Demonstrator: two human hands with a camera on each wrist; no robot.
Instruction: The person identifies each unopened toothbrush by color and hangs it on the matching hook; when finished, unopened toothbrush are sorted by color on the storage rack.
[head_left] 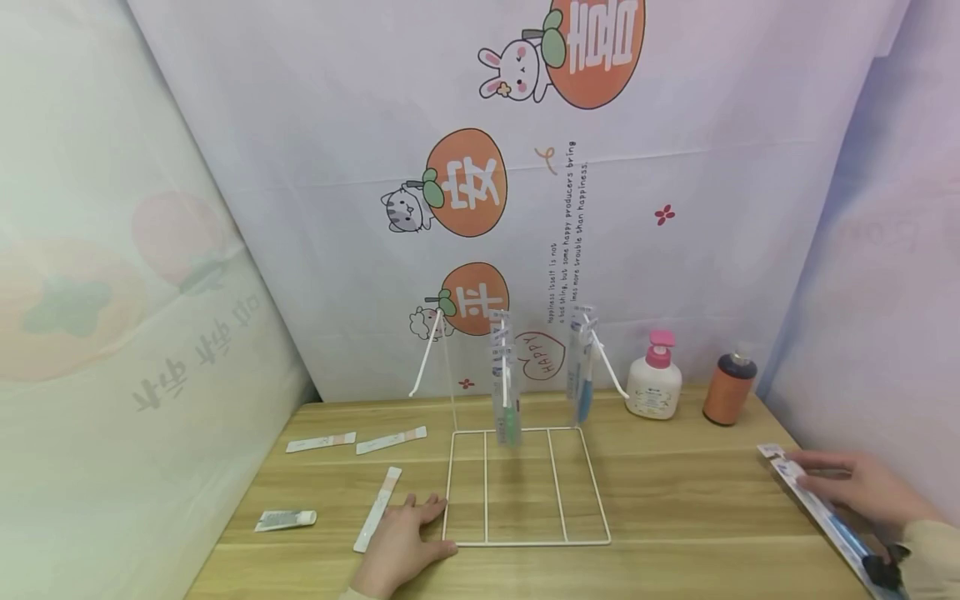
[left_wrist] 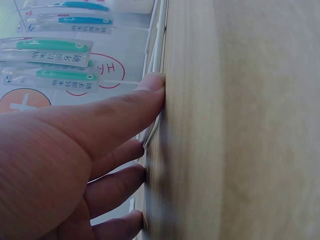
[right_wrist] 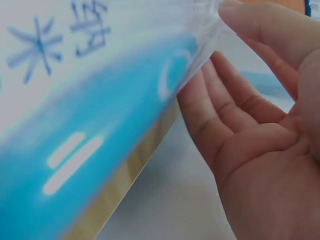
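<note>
A white wire rack (head_left: 525, 544) with hooks stands on the wooden table. My left hand (head_left: 401, 542) rests by its front left corner; in the left wrist view the thumb touches the wire and the fingers lie loosely along the base. Packaged green toothbrushes (head_left: 512, 421) hang from the middle hook, packaged blue toothbrushes (head_left: 585, 400) from the right one. Over at the table's right side, my right hand (head_left: 862, 487) pinches the end of a packaged toothbrush (right_wrist: 100, 135) with a blue handle, its thumb and fingers on the clear wrapper.
Several slim white packets, one of them a packet (head_left: 321, 442) at the back left, lie left of the rack. A small tube (head_left: 285, 521) lies near the left edge. Behind on the right stand a pink-topped pump bottle (head_left: 654, 383) and an orange-labelled dark bottle (head_left: 729, 390). Printed cloth (head_left: 337, 250) encloses the table.
</note>
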